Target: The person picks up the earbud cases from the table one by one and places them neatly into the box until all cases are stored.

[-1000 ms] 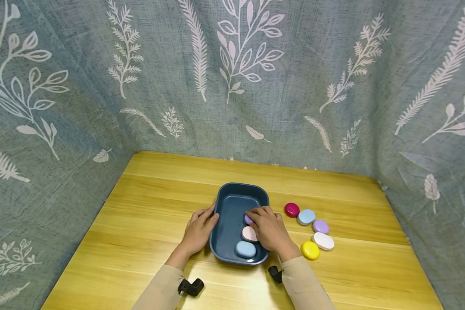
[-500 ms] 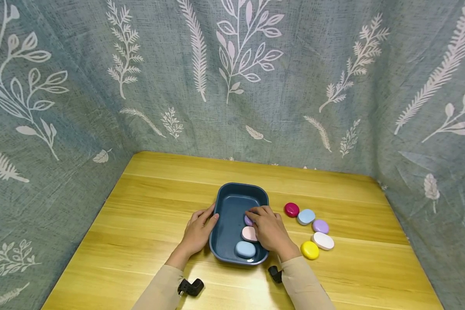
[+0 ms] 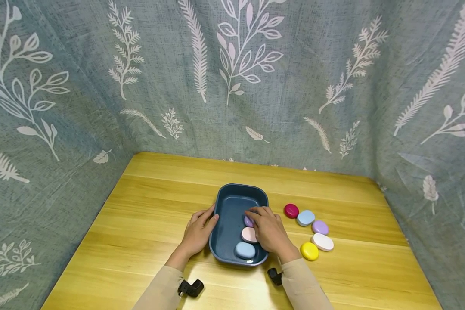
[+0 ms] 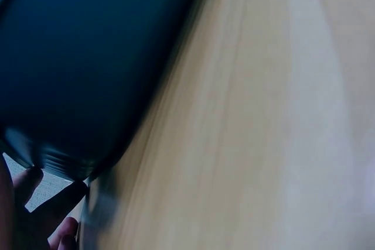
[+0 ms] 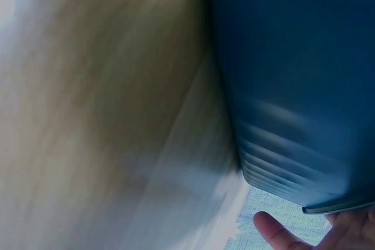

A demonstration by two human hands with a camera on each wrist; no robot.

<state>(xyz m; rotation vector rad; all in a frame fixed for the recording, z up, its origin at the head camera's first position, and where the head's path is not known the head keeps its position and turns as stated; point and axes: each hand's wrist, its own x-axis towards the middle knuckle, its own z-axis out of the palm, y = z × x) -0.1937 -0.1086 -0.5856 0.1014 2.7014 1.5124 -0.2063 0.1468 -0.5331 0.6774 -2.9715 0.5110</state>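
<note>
The left hand (image 3: 197,231) grips the blue tub (image 3: 227,228). Inside, the right hand (image 3: 270,229) holds a purple soap (image 3: 249,221), beside a pink soap (image 3: 249,235) and light blue soap (image 3: 245,250). Five soaps (image 3: 320,227) are left out, to its right.

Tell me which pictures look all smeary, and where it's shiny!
Head view: mostly crisp, with pale glare on the near part of the wooden table and a small glint inside the near end of the dark blue tray; left wrist view: table streaked with blur, fingers dark; right wrist view: table badly smeared, soft pale shine on the tray's ridged wall.
</note>
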